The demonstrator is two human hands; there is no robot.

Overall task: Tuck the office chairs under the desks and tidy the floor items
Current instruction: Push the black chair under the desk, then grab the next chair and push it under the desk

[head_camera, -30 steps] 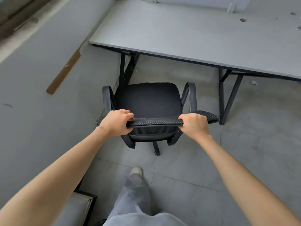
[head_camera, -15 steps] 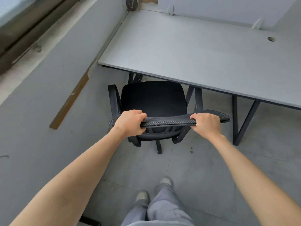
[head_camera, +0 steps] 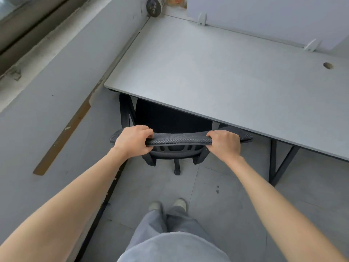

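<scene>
Chair [head_camera: 175,118] now further under tabletop [head_camera: 217,76] vs 0.5 s ago: seat front hidden beneath tabletop edge, armrests mostly out of sight; only rear part of seat, backrest top and base parts show. Person's feet also closer to chair.

L to R:
- Wall/ledge at far left, w/ brown strip [head_camera: 64,137] lying diagonal along it, well apart from chair.
- Left hand [head_camera: 132,140] grips left part of backrest top rail [head_camera: 179,138]; fingers curled over front edge, thumb under. Grip holding the mesh rail, not loose.
- Backrest rail runs across between both hands, ends sticking out past each hand. Black mesh texture visible. Below it: plastic back support, chair column + one caster [head_camera: 177,172] on floor.
- Right hand [head_camera: 224,143] grips right part of same rail, fingers curled over top, holding it the same way. Right end of rail sits just below tabletop's near edge.
- Black desk leg frame [head_camera: 275,167] right of chair, apart from it; another leg frame behind chair's left side.

Tabletop: grey, w/ cable hole [head_camera: 327,65] at far right, white divider panel [head_camera: 264,17] along back on brackets. Dark round container [head_camera: 154,5] at back-left corner, label not legible.

Floor [head_camera: 236,205]: grey tiles, small dark speck near right forearm. Person's grey trousers + two light shoes [head_camera: 168,205] bottom centre, directly behind chair.
</scene>
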